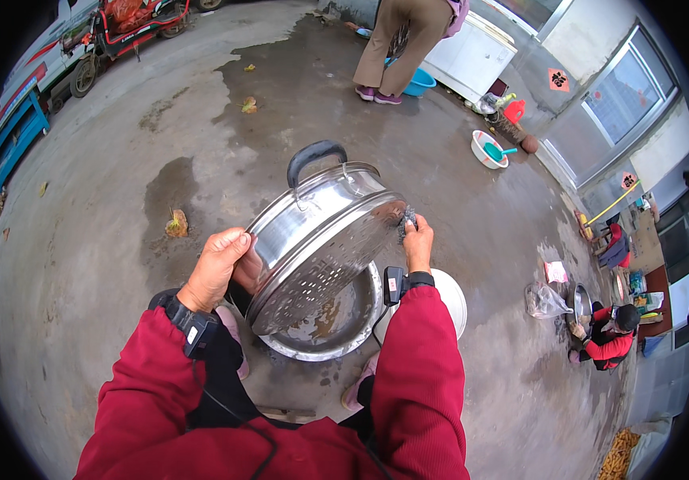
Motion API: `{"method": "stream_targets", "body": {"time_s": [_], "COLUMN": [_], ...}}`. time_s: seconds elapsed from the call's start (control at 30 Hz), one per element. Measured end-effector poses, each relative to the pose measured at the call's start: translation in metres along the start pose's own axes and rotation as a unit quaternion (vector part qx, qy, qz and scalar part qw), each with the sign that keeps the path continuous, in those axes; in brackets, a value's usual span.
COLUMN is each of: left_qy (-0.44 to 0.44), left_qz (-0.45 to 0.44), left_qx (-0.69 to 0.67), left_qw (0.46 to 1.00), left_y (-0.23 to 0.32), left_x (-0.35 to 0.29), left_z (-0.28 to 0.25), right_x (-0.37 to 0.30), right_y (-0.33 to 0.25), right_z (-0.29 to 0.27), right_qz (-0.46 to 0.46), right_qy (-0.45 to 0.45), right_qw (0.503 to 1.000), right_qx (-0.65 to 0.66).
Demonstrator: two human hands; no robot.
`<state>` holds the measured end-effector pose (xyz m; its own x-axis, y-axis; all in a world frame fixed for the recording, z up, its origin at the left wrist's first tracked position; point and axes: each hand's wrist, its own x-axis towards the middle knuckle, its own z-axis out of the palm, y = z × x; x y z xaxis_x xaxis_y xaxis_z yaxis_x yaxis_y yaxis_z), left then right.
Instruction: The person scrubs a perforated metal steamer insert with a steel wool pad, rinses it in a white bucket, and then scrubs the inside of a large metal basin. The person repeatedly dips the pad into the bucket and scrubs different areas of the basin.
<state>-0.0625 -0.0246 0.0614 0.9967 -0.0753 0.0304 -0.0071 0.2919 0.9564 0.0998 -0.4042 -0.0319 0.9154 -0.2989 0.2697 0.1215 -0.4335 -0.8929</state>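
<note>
A steel steamer tier with a black loop handle is tilted on its side in front of me, its perforated base facing right and toward me. My left hand is closed on its left side, thumb on the shiny outer wall. In my right hand is a grey steel wool scourer, pressed at the right edge of the perforated base. Below the tier stands a wide metal basin with some murky water in it. The tier hides the basin's far left part.
A round white container stands right of the basin. On the wet concrete lie a white bowl with a green scoop and a blue tub. One person stands ahead; another crouches at the right by a metal bowl.
</note>
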Motion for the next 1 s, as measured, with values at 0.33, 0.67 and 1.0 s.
{"method": "stream_targets", "body": {"time_s": [0.33,0.67,1.0], "left_qy": [0.123,0.195,0.185], "left_qz": [0.029,-0.001,0.015], "left_qx": [-0.179,-0.327,-0.227], "left_qw": [0.976,0.925,0.956], "left_y": [-0.023,-0.031,-0.024], "left_x": [0.03,0.042,0.039], "left_z": [0.0,-0.004,0.009], "right_x": [-0.208,-0.224,-0.206], "right_y": [0.104,0.07,-0.155], "right_z": [0.049,0.059,0.081], "right_qz": [0.395,0.377,-0.24], "right_qy": [-0.162,0.027,0.01], "right_qw": [0.902,0.904,0.971], "right_qx": [0.066,0.201,-0.009]}}
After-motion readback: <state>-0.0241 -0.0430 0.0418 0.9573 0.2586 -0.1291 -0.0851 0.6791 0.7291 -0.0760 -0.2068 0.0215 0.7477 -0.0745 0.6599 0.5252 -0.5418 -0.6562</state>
